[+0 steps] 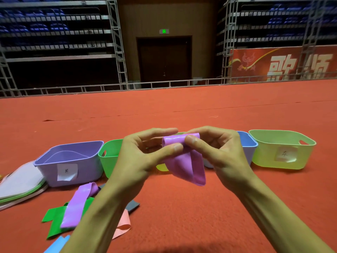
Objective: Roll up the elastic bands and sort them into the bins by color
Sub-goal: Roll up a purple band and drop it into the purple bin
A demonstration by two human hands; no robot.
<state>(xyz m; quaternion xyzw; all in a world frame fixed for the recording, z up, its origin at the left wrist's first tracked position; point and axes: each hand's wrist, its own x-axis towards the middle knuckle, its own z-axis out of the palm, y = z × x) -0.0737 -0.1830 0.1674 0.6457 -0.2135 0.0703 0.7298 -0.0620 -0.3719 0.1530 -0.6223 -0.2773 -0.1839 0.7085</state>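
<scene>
We hold the purple band [184, 165] up in front of the row of bins, above the red carpet floor [182, 110]. Our left hand [144, 152] pinches the band's rolled top edge between thumb and fingers. Our right hand [218, 150] pinches the same roll from the other side, thumb on the front and fingers curled behind. Only the top of the band is wound; the rest hangs below the hands as a loose loop, clear of the floor.

The purple bin [87, 170] sits on the floor to the left, well apart from the hands, with the green bin [109, 159] just beside it. The blue bin [246, 143] and the yellow-green bin [269, 154] lie beyond our right hand. More bands lie in a heap at lower left, a second purple band [76, 205] lying across a green band [54, 220].

We judge the roll barely begun, and the material looks slick and springy, so it could uncoil if either pinch eases. If our thumbs wind unevenly, the roll may turn cone-shaped and slip apart. The hanging loop could also fold in crooked. Carrying the finished roll left in one hand risks it springing open before it reaches the bin. In this dim light the blue bin's wall looks pale violet, so we could mistake it for the purple one
</scene>
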